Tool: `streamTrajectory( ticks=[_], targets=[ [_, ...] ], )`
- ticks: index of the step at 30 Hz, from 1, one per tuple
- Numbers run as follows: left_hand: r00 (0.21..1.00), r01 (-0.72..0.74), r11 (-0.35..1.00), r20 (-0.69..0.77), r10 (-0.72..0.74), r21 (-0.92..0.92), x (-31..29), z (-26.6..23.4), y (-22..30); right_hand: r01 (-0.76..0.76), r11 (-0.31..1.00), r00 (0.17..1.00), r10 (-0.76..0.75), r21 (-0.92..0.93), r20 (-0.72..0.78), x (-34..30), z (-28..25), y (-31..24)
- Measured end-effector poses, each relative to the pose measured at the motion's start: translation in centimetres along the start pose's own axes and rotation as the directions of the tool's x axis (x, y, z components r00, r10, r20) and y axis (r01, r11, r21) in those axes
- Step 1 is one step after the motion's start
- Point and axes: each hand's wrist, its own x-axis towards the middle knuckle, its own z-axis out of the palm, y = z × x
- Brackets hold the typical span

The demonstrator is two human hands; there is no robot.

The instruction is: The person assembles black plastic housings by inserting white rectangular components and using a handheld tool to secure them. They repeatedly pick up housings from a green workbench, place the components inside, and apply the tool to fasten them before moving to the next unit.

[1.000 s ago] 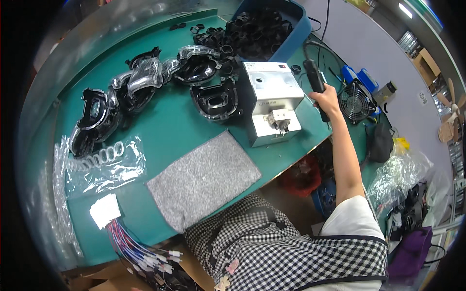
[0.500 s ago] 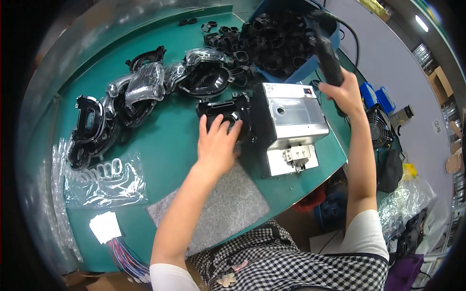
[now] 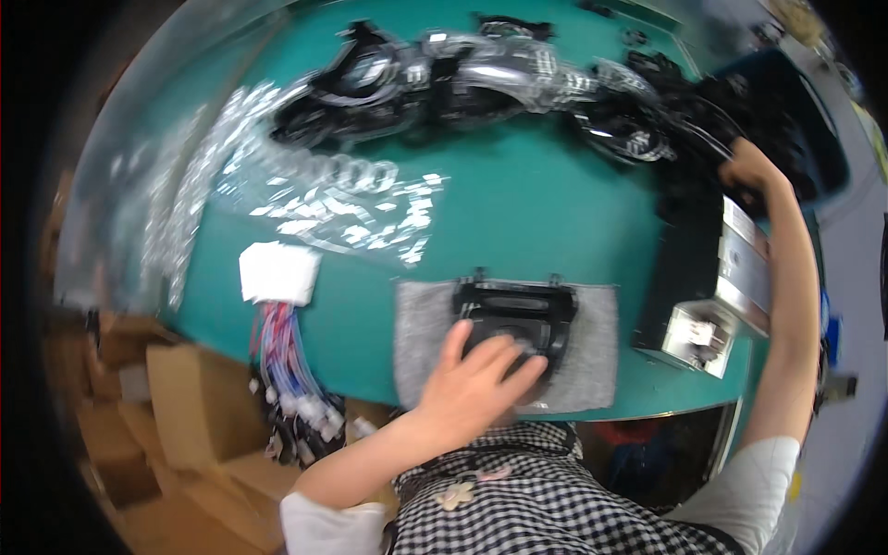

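My left hand (image 3: 481, 377) lies over a black plastic housing (image 3: 518, 305), fingers spread across its top and gripping it. The housing rests on a grey felt mat (image 3: 597, 351) at the table's near edge. Farther off to the right, my right hand (image 3: 754, 171) is among dark parts beside a dark blue bin (image 3: 819, 120). Motion smears its fingers, so I cannot make out what it holds, if anything. Below that arm stands a black and silver bench machine (image 3: 680, 277).
Glossy black housings with clear covers (image 3: 499, 83) line the far side. Clear oval rings (image 3: 356, 174) lie on a plastic bag (image 3: 370, 222). White tags (image 3: 277, 273) with coloured wires (image 3: 287, 351) hang over the left edge. Cardboard boxes (image 3: 199, 398) stand below.
My left hand has brought the black housing from beside the machine onto the felt mat. My right hand, which held a black corded power screwdriver, is now among the dark parts. The view has swung left.
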Motion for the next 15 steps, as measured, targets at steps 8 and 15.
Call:
streamTrajectory(
  ticks=[8, 15],
  targets=[
    [0.714, 0.481, 0.851, -0.468, -0.520, -0.213, -3.4, -6.8, -12.8, 0.066, 0.970, 0.980, -0.019, 0.235, -0.198, -3.9, -3.0, -0.1],
    [0.564, 0.742, 0.625, -0.276, -0.778, -0.245, 5.4, -6.0, -22.1, 0.489, 0.833, 0.851, -0.390, 0.260, -0.351, -21.4, -0.5, -8.3]
  ],
)
